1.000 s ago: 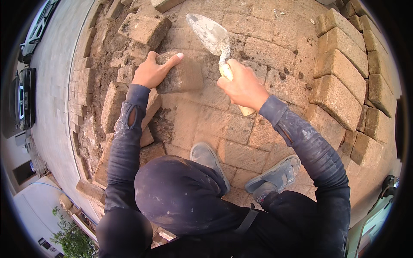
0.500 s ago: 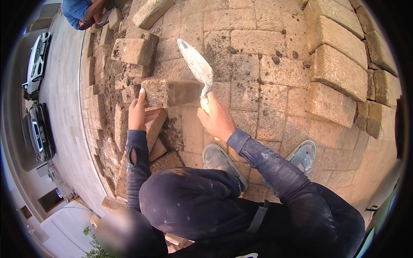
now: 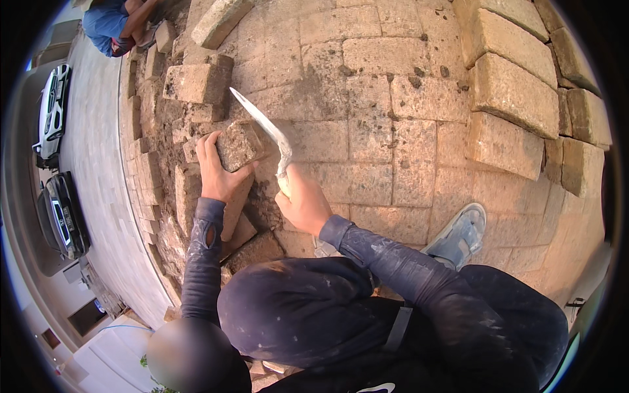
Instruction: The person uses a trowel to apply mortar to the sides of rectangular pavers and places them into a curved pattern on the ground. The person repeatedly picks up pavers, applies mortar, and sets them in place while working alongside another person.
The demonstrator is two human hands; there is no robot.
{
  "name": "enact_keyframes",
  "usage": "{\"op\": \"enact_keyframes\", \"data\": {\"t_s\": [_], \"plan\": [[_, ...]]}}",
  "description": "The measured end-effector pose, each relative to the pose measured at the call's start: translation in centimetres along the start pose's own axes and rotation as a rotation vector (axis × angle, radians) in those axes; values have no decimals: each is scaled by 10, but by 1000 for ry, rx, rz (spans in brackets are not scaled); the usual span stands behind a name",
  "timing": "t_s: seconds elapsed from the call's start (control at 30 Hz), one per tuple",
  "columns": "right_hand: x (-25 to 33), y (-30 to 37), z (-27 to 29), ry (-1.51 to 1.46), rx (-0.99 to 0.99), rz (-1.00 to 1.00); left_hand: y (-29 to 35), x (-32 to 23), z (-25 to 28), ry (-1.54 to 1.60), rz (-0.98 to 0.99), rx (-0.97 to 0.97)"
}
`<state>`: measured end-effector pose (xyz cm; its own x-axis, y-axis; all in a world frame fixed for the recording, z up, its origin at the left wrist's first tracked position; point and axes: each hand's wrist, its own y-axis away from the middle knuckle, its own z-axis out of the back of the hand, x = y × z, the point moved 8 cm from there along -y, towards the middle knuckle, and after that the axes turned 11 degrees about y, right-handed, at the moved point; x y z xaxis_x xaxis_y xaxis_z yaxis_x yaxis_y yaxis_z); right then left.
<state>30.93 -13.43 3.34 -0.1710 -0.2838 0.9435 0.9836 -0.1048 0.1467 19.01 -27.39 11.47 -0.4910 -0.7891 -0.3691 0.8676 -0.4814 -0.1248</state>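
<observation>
My left hand (image 3: 221, 171) is closed around the near end of a rough brown paving brick (image 3: 240, 145), fingers on its left side and thumb on its right. In my right hand (image 3: 304, 202) is a pointing trowel (image 3: 261, 120), gripped by its pale handle. Its whitish blade is seen nearly edge-on and points up and left, just beyond the brick's right side. Whether blade and brick touch, I cannot tell. Another brick (image 3: 200, 82) lies beyond the held one, and further loose bricks lie under and beside my left wrist.
Laid brick paving (image 3: 367, 105) spreads across the middle. Bricks are stacked (image 3: 514, 88) at the right. A person in a blue shirt (image 3: 105, 26) crouches at the far left. Beyond a dirt strip with loose bricks, two cars (image 3: 62, 216) stand along grey paving (image 3: 101, 150).
The brick has turned and tilted, and my left hand has wrapped further around it. My right hand has shifted left with the trowel, whose blade has rolled from its flat side to its edge.
</observation>
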Motion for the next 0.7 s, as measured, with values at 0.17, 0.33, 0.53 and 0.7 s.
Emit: {"op": "enact_keyframes", "data": {"t_s": [0.17,0.33,0.53,0.7], "plan": [[-21,-42,21,53,120,-108,5,16,0,123,65,22],[-12,-7,-1,3,63,-66,4,10,-5,154,98,-8],[-2,-28,23,47,184,-94,21,8,-4,127,241,-130],[-68,-23,-3,174,193,-132,29,31,-15,119,253,-150]]}}
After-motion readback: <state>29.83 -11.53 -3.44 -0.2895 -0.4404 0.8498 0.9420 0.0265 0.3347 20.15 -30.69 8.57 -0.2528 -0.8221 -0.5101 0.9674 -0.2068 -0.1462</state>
